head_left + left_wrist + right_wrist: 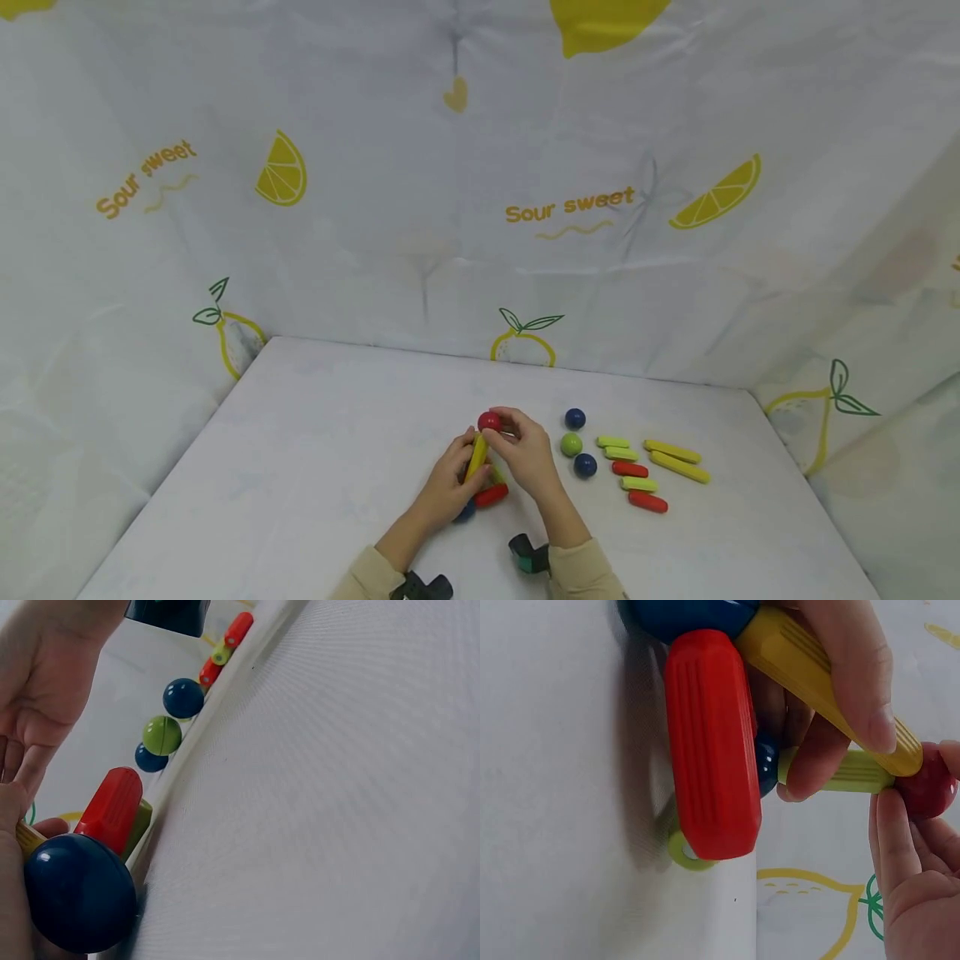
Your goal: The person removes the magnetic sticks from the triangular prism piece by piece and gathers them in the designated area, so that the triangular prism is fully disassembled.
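My left hand (442, 493) grips a yellow rod (477, 457) of a small ball-and-rod toy build. At the build's far end, the right hand (531, 457) pinches a red ball (489, 421). In the right wrist view the yellow rod and a light green rod (855, 772) both meet that ball. The yellow rod's other end meets a blue ball (81, 894), from which a red rod (712, 746) also extends. Behind the red rod, a second blue ball (767, 765) is partly hidden at the green rod's end.
To the right on the white table (300, 467) lie two loose blue balls (585, 466) and a green ball (571, 444). Beside them are short green rods (639, 484), red rods (648, 502) and longer yellow rods (679, 467). A lemon-print cloth (375, 250) hangs behind.
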A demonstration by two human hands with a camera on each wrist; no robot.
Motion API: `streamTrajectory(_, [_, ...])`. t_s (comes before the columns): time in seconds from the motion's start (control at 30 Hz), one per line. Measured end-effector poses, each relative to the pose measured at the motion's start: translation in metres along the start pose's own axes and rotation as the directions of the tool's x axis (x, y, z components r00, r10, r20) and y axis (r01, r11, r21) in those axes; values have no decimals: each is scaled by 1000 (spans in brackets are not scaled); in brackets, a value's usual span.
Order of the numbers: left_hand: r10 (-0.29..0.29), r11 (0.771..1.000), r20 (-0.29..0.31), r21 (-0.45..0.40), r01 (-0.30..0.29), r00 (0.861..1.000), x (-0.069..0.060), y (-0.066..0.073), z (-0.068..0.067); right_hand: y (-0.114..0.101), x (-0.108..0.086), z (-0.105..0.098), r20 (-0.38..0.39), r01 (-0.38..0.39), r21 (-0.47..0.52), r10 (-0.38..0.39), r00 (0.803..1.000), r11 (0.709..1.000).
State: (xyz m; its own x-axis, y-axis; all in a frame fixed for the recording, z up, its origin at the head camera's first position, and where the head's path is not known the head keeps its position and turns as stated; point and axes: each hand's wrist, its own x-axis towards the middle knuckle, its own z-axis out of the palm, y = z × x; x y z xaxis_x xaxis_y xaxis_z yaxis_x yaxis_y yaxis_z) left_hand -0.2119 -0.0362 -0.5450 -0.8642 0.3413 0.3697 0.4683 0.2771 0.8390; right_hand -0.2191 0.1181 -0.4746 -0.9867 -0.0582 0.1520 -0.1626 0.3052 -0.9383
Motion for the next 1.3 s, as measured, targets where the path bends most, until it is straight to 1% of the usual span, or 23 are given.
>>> streamTrajectory(0.1, [-4, 1000, 6, 9, 4, 1000, 1, -1, 0, 1, 3, -3, 20, -49, 87, 48, 999, 995])
streamTrajectory(0.17, [-1, 1000, 7, 14, 1, 1000, 2, -2, 0, 1, 5, -6, 18, -88, 155, 86, 996, 984])
streamTrajectory(0.23, [8, 1000, 7, 14, -8, 1000, 3, -3, 1, 2, 6, -9, -2, -124, 207, 127, 992, 971])
streamTrajectory(0.27, [13, 1000, 7, 14, -13, 1000, 3, -4, 1, 3, 6, -11, -17, -130, 217, 137, 990, 967])
streamTrajectory(0.3, [16, 1000, 5, 14, -16, 1000, 3, -4, 1, 5, 7, -13, -37, -135, 207, 146, 989, 969])
streamTrajectory(0.37, [17, 1000, 3, 15, -17, 1000, 2, -4, 1, 11, 6, -17, -84, -144, 163, 159, 984, 976])
streamTrajectory(0.47, [11, 1000, -1, 29, -11, 1000, 1, -4, 1, 23, 3, -22, -142, -174, 42, 178, 974, 984])
streamTrajectory(0.57, [3, 999, -6, 44, -3, 1000, 0, -2, 0, 33, 1, -24, -173, -209, -99, 190, 966, 973])
streamTrajectory(0.67, [2, 999, -11, 46, -1, 1000, 0, 0, -1, 41, 2, -24, -176, -248, -208, 213, 961, 946])
streamTrajectory(0.77, [4, 999, -14, 40, -4, 1000, -1, 0, -1, 45, 5, -24, -178, -263, -312, 216, 960, 913])
streamTrajectory(0.9, [0, 1000, -13, 29, 0, 1000, -1, 0, 0, 46, 8, -23, -164, -242, -450, 187, 969, 860])
streamTrajectory(0.97, [-1, 1000, -13, 26, 2, 1000, -2, 0, 0, 46, 9, -23, -155, -228, -489, 174, 973, 842])
streamTrajectory(1.03, [1, 1000, -15, 30, 0, 1000, -2, 0, 0, 47, 9, -22, -152, -227, -502, 174, 973, 834])
streamTrajectory(1.17, [0, 1000, -14, 16, 1, 1000, -2, 0, 0, 46, 9, -22, -155, -227, -508, 171, 973, 831])
streamTrajectory(1.3, [-4, 1000, -14, 5, 4, 1000, -2, 1, -1, 44, 9, -22, -154, -220, -504, 164, 974, 835])
